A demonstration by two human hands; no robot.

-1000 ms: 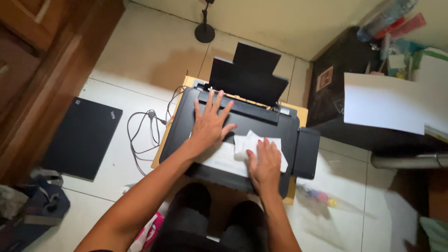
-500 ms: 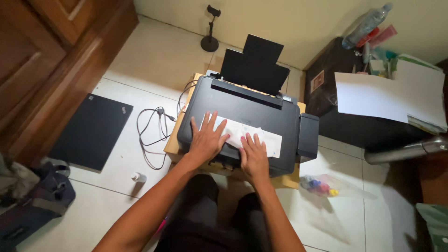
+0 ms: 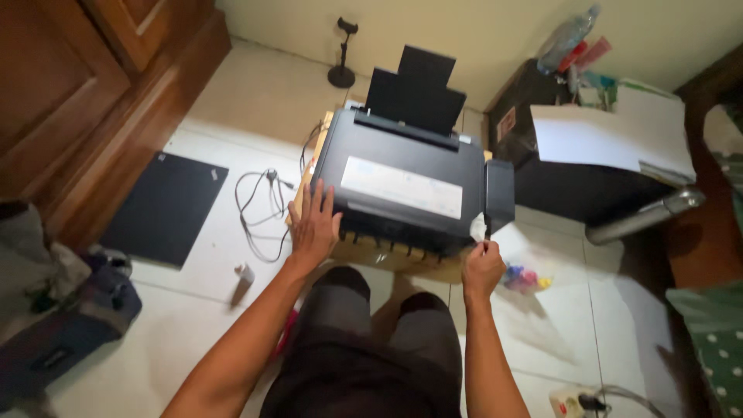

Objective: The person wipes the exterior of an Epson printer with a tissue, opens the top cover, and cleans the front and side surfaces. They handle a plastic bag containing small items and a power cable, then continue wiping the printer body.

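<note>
A black printer with a white label strip on its lid and a raised rear paper tray stands on a tan board on the tiled floor. My left hand lies flat with fingers spread against the printer's front left corner. At the front right corner, just below the side ink tank, my right hand is closed. A bit of white tissue shows above its fingers. My knees are right in front of the printer.
A closed black laptop and a loose cable lie on the left. A small white bottle and bagged ink bottles sit near the board. White paper sheets rest on a black box, and a bag is at far left.
Both hands have left the printer's lid and moved down to its front corners. The white tissue is gone from the lid. The view has pulled back.
</note>
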